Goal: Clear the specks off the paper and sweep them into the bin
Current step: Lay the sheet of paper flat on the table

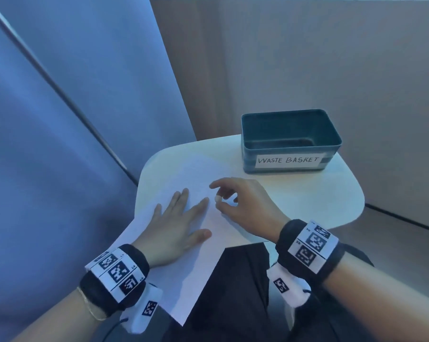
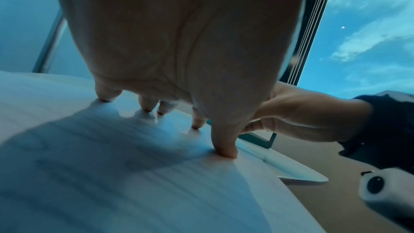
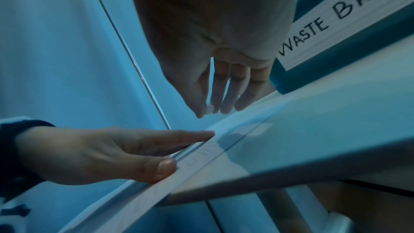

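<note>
White paper, one sheet, overhangs the table's near edge under the flat, open-fingered left hand, while the right hand pinches one small white speck above it; one teal bin labelled "WASTE BASKET" occupies the far edge.

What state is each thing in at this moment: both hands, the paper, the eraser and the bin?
Left hand: flat, fingers spread, pressing the paper.
Right hand: above the paper, pinching a small white eraser.
Eraser: held between thumb and fingertip.
Paper: flat on the table, near corner overhanging the edge.
Waste basket: upright, open-topped, beyond the paper.
Table: bears paper and basket.
</note>
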